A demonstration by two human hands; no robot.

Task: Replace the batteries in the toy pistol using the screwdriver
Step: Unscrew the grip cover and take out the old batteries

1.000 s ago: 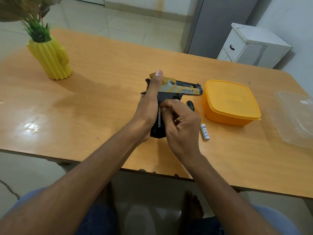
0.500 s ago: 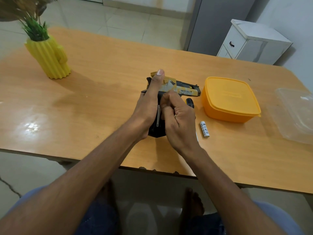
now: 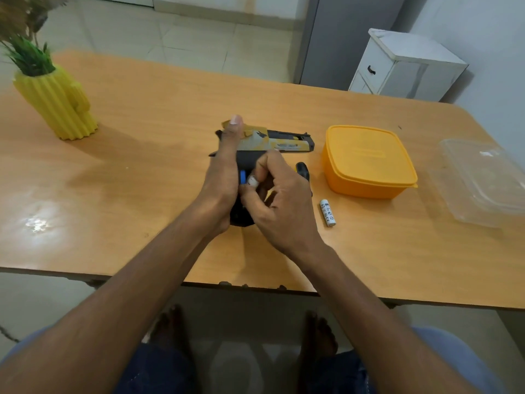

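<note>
Your right hand (image 3: 279,199) now pinches a battery (image 3: 252,180) at the pistol (image 3: 272,142) grip; half a second ago those fingers were pressed down on the grip with no battery showing, so it looks freshly lifted out, or about to be seated, can't tell which. A blue bit (image 3: 243,177) shows at the grip beside it. Your left hand (image 3: 224,177) grips the pistol, thumb up along the slide, same as before. Pistol lies on the counter (image 3: 142,177), just left of the orange box (image 3: 369,160). Spare battery (image 3: 328,212) near the box's front. Screwdriver (image 3: 302,169) between pistol and box, untouched. Likely mid battery swap.
</note>
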